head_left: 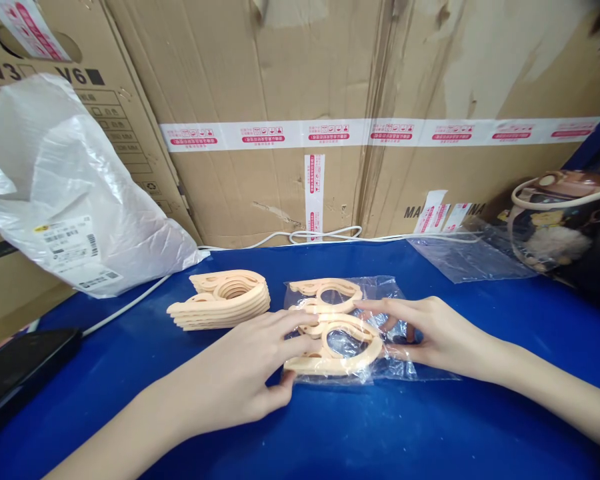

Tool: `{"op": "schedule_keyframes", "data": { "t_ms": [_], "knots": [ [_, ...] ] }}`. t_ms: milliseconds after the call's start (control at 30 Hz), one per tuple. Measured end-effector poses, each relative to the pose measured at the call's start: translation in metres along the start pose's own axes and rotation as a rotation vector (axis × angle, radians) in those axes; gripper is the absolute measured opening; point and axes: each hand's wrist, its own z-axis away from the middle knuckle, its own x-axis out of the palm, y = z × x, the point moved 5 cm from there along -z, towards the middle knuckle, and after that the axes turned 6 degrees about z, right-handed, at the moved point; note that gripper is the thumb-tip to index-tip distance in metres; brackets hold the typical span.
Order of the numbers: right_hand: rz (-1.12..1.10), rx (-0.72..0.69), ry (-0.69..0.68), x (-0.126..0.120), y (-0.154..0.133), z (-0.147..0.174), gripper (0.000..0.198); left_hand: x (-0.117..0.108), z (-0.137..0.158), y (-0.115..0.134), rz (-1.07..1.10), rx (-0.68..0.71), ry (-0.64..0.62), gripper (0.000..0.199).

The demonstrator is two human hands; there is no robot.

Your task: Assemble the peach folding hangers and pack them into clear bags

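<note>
Two beige folding hangers [347, 363], folded up, lie side by side in a clear plastic bag [387, 290] on the blue table. My left hand [240, 363] grips their left side, fingers over the top and thumb at the near edge. At the right side, my right hand [430, 333] has its index finger against the hangers and its other fingers and thumb curled on the bag's plastic. Just left of the bag stands a neat stack of several matching beige hangers [230, 300], touched by neither hand.
A white plastic mailer bag [80, 193] leans at the left, near a dark phone-like device [25, 367]. Large cardboard boxes [260, 187] wall off the back, with a white cable [275, 237] along their base. Another clear bag [460, 257] and a brown-lidded container [555, 213] sit at the right.
</note>
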Motion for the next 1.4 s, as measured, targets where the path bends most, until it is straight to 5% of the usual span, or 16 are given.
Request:
{"op": "schedule_keyframes", "data": {
  "t_ms": [333, 800, 1000, 1233, 1400],
  "knots": [
    [0.022, -0.023, -0.003, 0.0, 0.001, -0.001, 0.054, -0.001, 0.0, 0.004, 0.065, 0.034, 0.016, 0.049],
    [-0.177, 0.04, -0.139, -0.008, 0.003, -0.001, 0.058, -0.006, 0.004, 0.014, 0.231, 0.024, -0.175, 0.066],
    [0.024, 0.055, -0.046, -0.011, 0.02, 0.0, 0.05, -0.016, 0.01, 0.017, 0.241, -0.002, -0.18, 0.066],
    [0.243, 0.12, 0.11, -0.025, 0.031, 0.003, 0.039, -0.076, 0.031, -0.025, 0.064, -0.205, 0.225, 0.052],
    [0.274, 0.095, 0.181, -0.033, 0.024, 0.004, 0.036, -0.091, 0.053, -0.075, 0.018, -0.471, 0.21, 0.093]
  ]
}}
